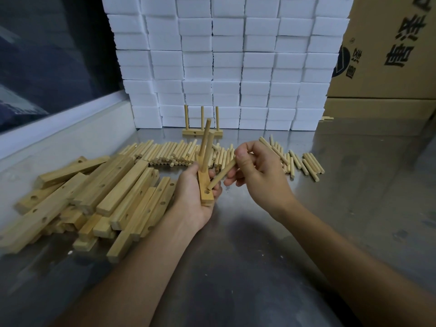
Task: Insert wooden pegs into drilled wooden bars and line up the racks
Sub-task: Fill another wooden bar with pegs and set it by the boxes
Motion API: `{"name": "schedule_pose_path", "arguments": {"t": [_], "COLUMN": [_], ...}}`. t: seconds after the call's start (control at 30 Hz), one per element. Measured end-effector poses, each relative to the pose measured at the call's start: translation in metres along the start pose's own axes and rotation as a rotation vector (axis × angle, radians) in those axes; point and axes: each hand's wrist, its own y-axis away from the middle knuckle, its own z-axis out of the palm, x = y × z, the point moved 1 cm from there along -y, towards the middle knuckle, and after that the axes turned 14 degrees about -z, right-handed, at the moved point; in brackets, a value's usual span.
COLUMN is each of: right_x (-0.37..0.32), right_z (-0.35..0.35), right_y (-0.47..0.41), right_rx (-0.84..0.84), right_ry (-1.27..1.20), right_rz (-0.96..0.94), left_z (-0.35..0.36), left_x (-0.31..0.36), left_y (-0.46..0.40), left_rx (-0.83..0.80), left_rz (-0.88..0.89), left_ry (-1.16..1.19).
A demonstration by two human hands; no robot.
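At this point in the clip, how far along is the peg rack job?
Early. One finished rack with three upright pegs stands by the white foam blocks. In hand: the left hand holds a bar with two pegs in, and the right hand brings a third peg toward its empty hole. Left: a pile of empty bars and many loose pegs.

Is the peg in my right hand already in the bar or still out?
Out. The peg, pinched by the right hand, slants toward the bar in the left hand, above its empty hole.
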Motion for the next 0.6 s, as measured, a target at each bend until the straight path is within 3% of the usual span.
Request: {"name": "schedule_pose_path", "arguments": {"t": [0.17, 0.4, 0.6], "right_x": [-0.003, -0.028, -0.032], "right_z": [0.001, 0.007, 0.006], "right_y": [0.000, -0.001, -0.003], "right_rx": [-0.053, -0.288, -0.284], "right_ry": [0.081, 0.389, 0.399], "right_rz": [-0.096, -0.423, -0.431], "left_z": [-0.001, -0.001, -0.001], "left_x": [-0.001, 0.001, 0.001], "left_y": [-0.001, 0.001, 0.001], "left_rx": [0.022, 0.024, 0.001], "left_rz": [-0.023, -0.008, 0.026], "left_ry": [-0.010, -0.048, -0.089]}}
